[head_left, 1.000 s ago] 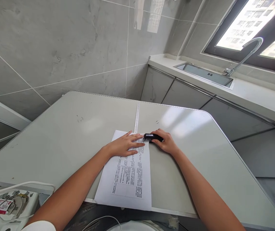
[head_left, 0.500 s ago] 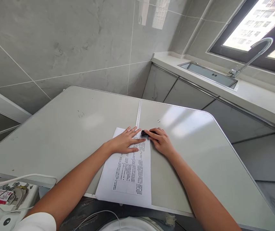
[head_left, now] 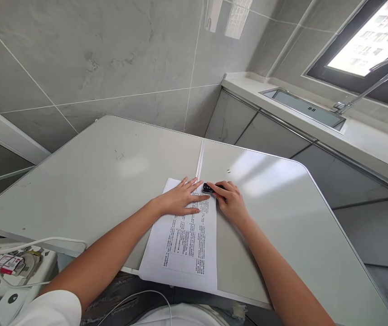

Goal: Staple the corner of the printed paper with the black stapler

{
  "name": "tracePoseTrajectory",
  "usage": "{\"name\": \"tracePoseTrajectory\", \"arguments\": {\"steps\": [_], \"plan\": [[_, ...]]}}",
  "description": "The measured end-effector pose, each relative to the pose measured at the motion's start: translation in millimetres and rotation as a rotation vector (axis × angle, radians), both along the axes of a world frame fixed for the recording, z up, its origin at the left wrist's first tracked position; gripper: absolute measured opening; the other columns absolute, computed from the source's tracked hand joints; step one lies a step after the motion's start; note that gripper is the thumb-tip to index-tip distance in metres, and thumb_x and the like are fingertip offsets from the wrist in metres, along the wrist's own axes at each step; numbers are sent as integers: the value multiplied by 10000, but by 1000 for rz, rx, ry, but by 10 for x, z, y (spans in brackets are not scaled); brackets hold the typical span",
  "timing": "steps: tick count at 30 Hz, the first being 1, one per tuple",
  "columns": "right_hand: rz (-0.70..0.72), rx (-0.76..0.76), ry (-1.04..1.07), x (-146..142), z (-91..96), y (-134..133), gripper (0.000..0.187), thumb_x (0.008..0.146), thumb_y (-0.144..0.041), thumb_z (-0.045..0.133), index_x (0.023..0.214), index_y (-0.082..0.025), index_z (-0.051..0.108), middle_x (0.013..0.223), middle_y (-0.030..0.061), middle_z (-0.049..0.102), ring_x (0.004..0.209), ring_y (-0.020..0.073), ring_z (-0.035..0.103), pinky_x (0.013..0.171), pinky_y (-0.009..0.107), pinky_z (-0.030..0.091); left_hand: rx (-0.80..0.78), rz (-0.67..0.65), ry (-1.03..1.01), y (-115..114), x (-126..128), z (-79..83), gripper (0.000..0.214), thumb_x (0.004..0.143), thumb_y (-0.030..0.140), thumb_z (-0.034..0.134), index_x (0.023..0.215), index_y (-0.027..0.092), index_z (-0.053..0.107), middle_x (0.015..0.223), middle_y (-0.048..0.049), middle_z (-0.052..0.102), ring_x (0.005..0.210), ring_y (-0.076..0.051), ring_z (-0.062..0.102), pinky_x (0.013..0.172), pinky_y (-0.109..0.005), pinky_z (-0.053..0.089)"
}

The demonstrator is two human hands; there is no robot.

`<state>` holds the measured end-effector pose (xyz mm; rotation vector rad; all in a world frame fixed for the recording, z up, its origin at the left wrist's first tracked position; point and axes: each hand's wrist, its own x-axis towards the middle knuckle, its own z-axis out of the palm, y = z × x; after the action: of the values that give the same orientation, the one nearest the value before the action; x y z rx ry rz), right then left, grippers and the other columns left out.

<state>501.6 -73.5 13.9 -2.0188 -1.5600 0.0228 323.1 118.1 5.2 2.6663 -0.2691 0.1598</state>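
A printed sheet of paper [head_left: 183, 246] lies on a pale grey folding table [head_left: 105, 181], its near edge hanging over the table's front. My left hand [head_left: 182, 199] rests flat on the sheet's upper part, fingers spread. My right hand [head_left: 230, 201] presses down on a small black stapler [head_left: 209, 188] at the sheet's top right corner; most of the stapler is hidden under my fingers.
A counter with a sink [head_left: 304, 108] and curved tap [head_left: 371, 86] runs along the right under a window. Grey tiled wall stands behind the table. A white cable [head_left: 37, 242] and small items lie on a low surface at the lower left.
My right hand has moved from holding the stapler's rear to pressing over it at the paper's corner. The view has shifted slightly; my left hand stays flat on the sheet.
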Motion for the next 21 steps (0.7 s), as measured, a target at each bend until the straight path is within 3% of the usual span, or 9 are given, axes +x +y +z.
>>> {"name": "tracePoseTrajectory", "arguments": {"steps": [7,13,18,21], "plan": [[-58,-54,-62,-115,36,34,502,975,-133,479,1345,-410,676,1062,79,656,1003,269,562,857,455,432,-39,13,-10,-13,-3,-22,608,971,534,598,1548,444,431,1727,-22,185,1589,-384,128,1260,-646,106],[-113,-100,-203,-245,56,83,553,925,-88,505,1357,-396,660,1064,95,629,1026,298,534,908,490,385,-15,10,9,-15,-1,6,591,976,540,583,1542,445,442,1724,-30,196,1591,-388,112,1254,-658,95],[-98,-35,-40,-79,17,28,486,970,-214,518,1442,-327,539,1142,87,653,1024,284,582,830,411,481,31,15,17,-16,-13,32,595,990,558,546,1558,446,411,1731,-53,163,1586,-386,141,1248,-657,120],[-237,26,3,82,-47,-15,406,944,-205,524,1336,-284,593,1115,84,681,1008,288,609,808,411,501,40,19,22,-13,-15,25,588,998,557,528,1561,433,411,1732,-69,155,1585,-380,151,1241,-657,139]]}}
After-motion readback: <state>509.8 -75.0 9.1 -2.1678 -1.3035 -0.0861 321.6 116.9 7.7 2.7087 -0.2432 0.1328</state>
